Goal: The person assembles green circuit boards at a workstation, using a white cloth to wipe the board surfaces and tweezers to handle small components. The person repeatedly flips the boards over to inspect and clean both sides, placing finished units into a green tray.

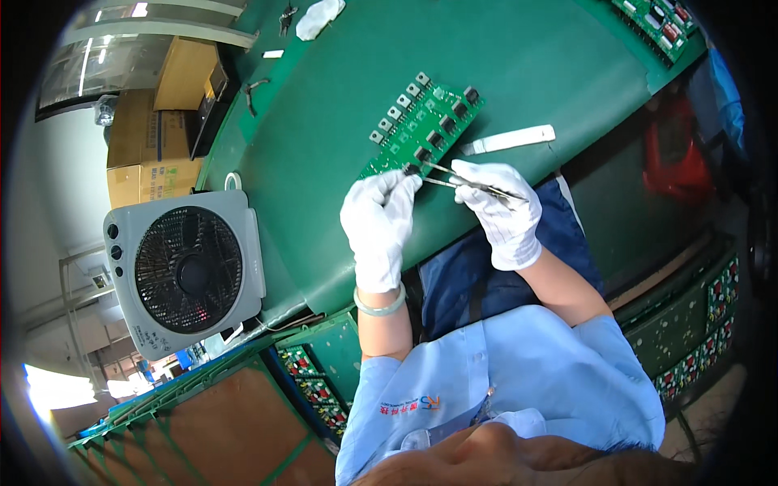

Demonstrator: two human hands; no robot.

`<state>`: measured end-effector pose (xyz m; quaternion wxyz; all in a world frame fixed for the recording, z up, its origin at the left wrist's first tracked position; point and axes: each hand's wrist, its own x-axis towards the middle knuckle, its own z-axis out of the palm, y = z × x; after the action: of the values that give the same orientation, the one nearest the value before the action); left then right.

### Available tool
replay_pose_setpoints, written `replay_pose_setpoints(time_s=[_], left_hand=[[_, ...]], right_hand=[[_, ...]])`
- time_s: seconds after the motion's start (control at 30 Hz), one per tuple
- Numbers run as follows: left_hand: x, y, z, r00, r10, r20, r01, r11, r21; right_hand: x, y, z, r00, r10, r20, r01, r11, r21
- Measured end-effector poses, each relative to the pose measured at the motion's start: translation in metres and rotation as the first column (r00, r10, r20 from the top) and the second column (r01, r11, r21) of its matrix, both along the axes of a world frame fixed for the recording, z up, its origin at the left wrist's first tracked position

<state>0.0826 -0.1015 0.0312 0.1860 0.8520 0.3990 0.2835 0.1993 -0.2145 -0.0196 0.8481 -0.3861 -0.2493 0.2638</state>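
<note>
A green circuit board [442, 109] lies at a slant on the green work surface, with black blocks along its near side and metal-tabbed parts along its far side. My left hand [378, 219], in a white glove, is closed with thumb and fingers pinched at the board's near-left end, beside a small black part [412, 169]. My right hand [502, 212], gloved too, grips metal tweezers [486, 189]. Their two prongs are spread and point left toward that black part. Whether the tips touch it I cannot tell.
Right of the board lies a white strip [510, 139]. A grey box fan [190, 271] stands at the left. Farther back are cutters [255, 95], a white cloth [320, 18] and cardboard boxes [134, 150]. Another populated board [658, 28] sits at the far right.
</note>
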Motion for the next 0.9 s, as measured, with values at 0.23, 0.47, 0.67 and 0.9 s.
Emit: replay_pose_setpoints(time_s=[0.23,0.47,0.67,0.9], left_hand=[[0.005,0.022,0.034,0.983,0.182,-0.009,-0.159,0.834,-0.528],[0.003,0.025,0.034,0.982,0.188,0.015,-0.145,0.807,-0.572],[0.002,0.021,0.035,0.984,0.176,0.029,-0.128,0.812,-0.569],[0.006,0.021,0.04,0.985,0.17,0.036,-0.116,0.8,-0.588]], right_hand=[[0.008,0.02,0.013,0.999,0.015,0.033,-0.015,1.0,0.0],[-0.006,0.04,0.007,0.996,0.075,-0.054,-0.075,0.997,0.004],[-0.004,0.041,0.014,0.991,0.027,0.133,-0.006,0.988,-0.155],[-0.002,0.044,0.01,0.939,-0.035,0.343,0.097,0.981,-0.166]])
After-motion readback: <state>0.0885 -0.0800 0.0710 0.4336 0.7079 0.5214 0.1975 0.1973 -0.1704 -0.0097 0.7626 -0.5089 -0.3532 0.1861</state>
